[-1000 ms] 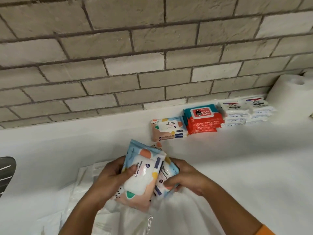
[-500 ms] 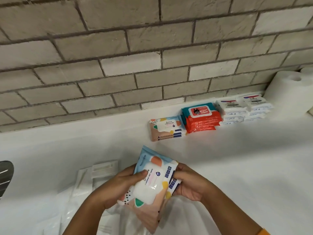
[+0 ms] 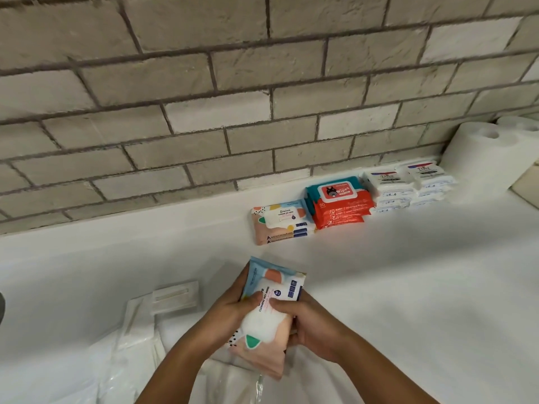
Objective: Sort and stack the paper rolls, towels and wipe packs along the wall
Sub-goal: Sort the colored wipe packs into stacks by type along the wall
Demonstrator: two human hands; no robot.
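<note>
Your grip is closed from both sides: left hand [image 3: 230, 313] and right hand [image 3: 309, 325] clamp the pastel wipe packs [image 3: 271, 301], fanned apart a second ago and now squared into one bundle above the clear bag [image 3: 140, 339]. That bundle looks ready for the matching pastel stack [image 3: 281, 224] at the wall. Farther along the white surface [image 3: 408, 287], under the brick wall [image 3: 233, 97], sit red packs [image 3: 339, 202], white packs [image 3: 408, 182] and paper rolls [image 3: 490, 153].

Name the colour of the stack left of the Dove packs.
Red stack with teal top; head view.

Peach-blue wipe pack [image 3: 269, 322]; red-teal pack [image 3: 339, 202]; grey brick wall [image 3: 233, 97].
</note>
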